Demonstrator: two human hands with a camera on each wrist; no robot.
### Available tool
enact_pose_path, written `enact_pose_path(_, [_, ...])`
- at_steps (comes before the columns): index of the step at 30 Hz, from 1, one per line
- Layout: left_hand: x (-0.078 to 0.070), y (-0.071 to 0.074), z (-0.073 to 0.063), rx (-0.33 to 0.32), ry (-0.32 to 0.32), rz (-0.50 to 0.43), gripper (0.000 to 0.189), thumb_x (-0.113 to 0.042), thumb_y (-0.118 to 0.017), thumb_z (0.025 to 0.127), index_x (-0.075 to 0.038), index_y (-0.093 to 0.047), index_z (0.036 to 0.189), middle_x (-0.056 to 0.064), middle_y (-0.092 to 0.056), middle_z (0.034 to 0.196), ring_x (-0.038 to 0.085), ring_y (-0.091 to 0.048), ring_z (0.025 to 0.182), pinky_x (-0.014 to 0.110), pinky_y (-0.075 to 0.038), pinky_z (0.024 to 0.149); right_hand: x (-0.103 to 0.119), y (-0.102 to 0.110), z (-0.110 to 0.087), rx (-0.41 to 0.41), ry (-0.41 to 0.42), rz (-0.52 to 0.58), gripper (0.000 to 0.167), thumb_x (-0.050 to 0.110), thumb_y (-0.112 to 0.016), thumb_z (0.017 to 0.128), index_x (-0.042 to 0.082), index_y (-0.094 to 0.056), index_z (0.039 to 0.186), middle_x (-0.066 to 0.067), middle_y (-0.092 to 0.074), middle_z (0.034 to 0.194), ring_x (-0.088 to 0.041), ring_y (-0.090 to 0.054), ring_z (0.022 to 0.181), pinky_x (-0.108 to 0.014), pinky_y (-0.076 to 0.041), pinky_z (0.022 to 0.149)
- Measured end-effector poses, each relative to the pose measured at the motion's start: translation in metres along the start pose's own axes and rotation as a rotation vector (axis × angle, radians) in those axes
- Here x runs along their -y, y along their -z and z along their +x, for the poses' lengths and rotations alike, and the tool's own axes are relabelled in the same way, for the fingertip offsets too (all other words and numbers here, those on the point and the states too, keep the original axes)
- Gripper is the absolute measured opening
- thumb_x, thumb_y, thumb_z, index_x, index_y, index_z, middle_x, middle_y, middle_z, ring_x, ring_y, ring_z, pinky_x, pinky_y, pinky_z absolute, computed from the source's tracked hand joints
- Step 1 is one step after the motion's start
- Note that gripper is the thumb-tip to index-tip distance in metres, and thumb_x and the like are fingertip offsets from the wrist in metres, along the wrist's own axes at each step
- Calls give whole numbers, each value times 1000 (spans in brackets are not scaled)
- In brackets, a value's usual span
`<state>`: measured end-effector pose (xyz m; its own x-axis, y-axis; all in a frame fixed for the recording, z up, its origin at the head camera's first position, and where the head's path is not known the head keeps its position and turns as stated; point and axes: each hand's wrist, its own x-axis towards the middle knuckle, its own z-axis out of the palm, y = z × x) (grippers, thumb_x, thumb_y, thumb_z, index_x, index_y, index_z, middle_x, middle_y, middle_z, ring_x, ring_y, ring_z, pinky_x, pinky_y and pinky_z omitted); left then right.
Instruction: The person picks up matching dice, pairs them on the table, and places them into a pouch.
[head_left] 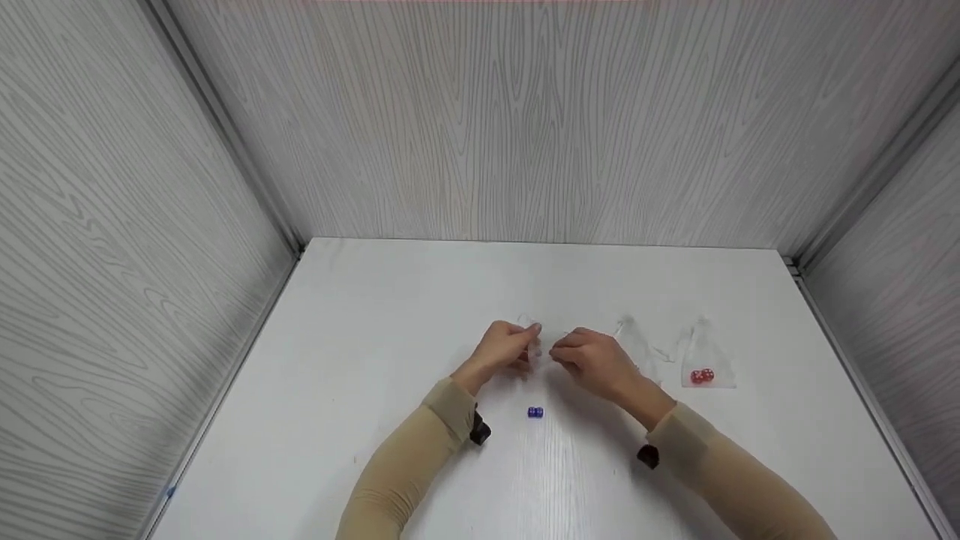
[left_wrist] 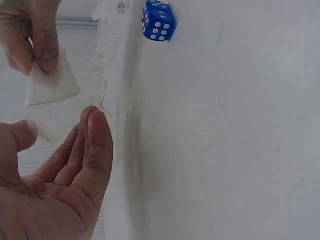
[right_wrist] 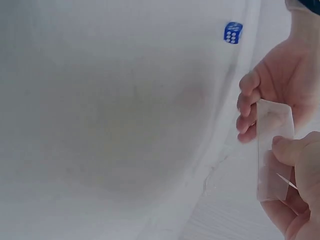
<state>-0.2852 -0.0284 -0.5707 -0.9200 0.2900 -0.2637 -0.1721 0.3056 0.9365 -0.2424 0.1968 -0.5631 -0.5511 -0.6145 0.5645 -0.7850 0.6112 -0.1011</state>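
Observation:
Between the two hands is a small translucent bag (left_wrist: 54,89). My right hand (head_left: 596,361) pinches it between thumb and fingers, as the right wrist view shows. My left hand (head_left: 504,348) is held at the bag's other end, palm turned toward it. Its fingers (left_wrist: 95,150) are nearly straight and spread from the thumb, which lies right at the bag's edge. Two blue dice (head_left: 535,412) with white dots lie side by side on the white table, nearer the body than the hands.
To the right, a clear bag (head_left: 708,361) with two red dice (head_left: 702,376) inside lies on the table (head_left: 375,315). Another clear bag (head_left: 637,346) lies beside it, partly behind the right hand. Wood-grain panels (head_left: 480,120) stand at the back and both sides.

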Motion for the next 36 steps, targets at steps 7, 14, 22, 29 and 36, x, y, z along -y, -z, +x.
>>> enact_pose_path(7, [-8, 1, 1, -81, -61, -11, 32, -29, -69, 112, -4, -85, 99, -4, -73, 83, 10, -67, 75, 24, -62, 68, 14, 7, 1, -54, 147, -83, 17, -6, -91, 85, 8, -88, 96, -4, -85, 95, -22, -78, 88, -33, -67, 76])
enact_pose_path(14, [-20, 4, -10, -87, -144, -38, 27, -22, -69, 113, 0, -85, 115, 7, -84, 97, 8, -74, 81, 26, -67, 75, 29, 13, 1, -20, 145, -53, 15, -1, -91, 87, 9, -88, 98, -4, -86, 97, -21, -79, 88, -32, -67, 77])
enact_pose_path(22, [-33, 9, -28, -27, -309, -46, 25, -18, -69, 113, 3, -81, 119, 16, -86, 110, 14, -82, 91, 29, -69, 81, 26, 14, -13, -137, -189, 184, 6, 8, -90, 92, 9, -89, 98, -5, -87, 92, -22, -83, 84, -42, -69, 76])
enact_pose_path(29, [-42, 10, -39, -17, -465, -16, 16, -11, -71, 110, -2, -83, 115, 22, -84, 113, 30, -82, 100, 30, -69, 86, 12, 22, -18, -200, -646, 489, 14, 9, -83, 101, 5, -87, 114, -11, -88, 105, -15, -83, 89, -22, -66, 78])
enact_pose_path(36, [-42, 5, -43, -54, -556, 39, 16, -12, -74, 109, -1, -84, 114, 18, -86, 109, 13, -79, 93, 23, -66, 84, 11, 31, -14, -340, -685, 711, 13, -10, -76, 99, -5, -85, 108, -27, -84, 98, 3, -76, 83, -12, -60, 75])
